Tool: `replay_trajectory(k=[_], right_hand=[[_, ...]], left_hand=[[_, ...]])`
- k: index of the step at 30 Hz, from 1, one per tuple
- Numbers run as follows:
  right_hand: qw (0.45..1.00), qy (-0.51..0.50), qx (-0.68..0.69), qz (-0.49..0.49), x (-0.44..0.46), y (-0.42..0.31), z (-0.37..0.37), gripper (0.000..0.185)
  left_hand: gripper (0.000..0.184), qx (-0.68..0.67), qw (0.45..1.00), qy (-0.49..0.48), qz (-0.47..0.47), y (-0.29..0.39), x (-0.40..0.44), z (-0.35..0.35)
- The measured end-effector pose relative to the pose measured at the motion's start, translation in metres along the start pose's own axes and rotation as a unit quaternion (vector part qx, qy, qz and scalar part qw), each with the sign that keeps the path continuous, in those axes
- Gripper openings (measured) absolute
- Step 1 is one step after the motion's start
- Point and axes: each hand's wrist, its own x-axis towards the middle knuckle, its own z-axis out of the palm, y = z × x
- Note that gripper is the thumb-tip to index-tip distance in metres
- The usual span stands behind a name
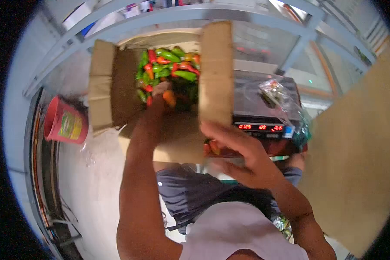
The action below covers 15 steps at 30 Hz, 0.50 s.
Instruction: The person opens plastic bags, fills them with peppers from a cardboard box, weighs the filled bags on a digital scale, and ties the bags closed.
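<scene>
An open cardboard box [102, 86] holds many green, red and orange peppers [160, 65]. My left hand [162, 93] reaches down into the box among the peppers, blurred, with an orange pepper beside it; its fingers are mostly hidden. Over the box's right front corner is my right hand [236, 149], fingers spread and thumb apart, with nothing held. A few red and orange peppers [212, 147] lie just beyond its fingers. To the right of the box, a digital scale [247, 99] with lit red numbers carries a clear plastic bag [277, 93] with something dark inside.
A pink bucket [52, 119] with a yellow-green label lies tilted at the left. Pale metal bars [169, 19] and glass run behind the box. A large cardboard sheet [355, 151] stands at the right. Another bag [282, 223] shows low beside my body.
</scene>
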Motion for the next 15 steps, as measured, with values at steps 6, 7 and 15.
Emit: replay_trajectory(k=[6,7,15], right_hand=[[0.918,0.304,-0.218,0.135,-0.16,0.071,-0.06,0.018],[0.874,0.358,-0.307,0.119,-0.172,0.088,-0.079,0.016],[0.938,0.294,-0.077,0.165,-0.129,0.154,-0.172,0.045]], left_hand=[[0.023,-0.099,0.931,-0.346,0.061,-0.071,0.037,-0.106],[0.027,-0.224,0.909,-0.352,0.0,-0.077,0.044,-0.157],[0.059,-0.884,0.34,-0.309,-0.085,0.022,-0.023,-0.383]])
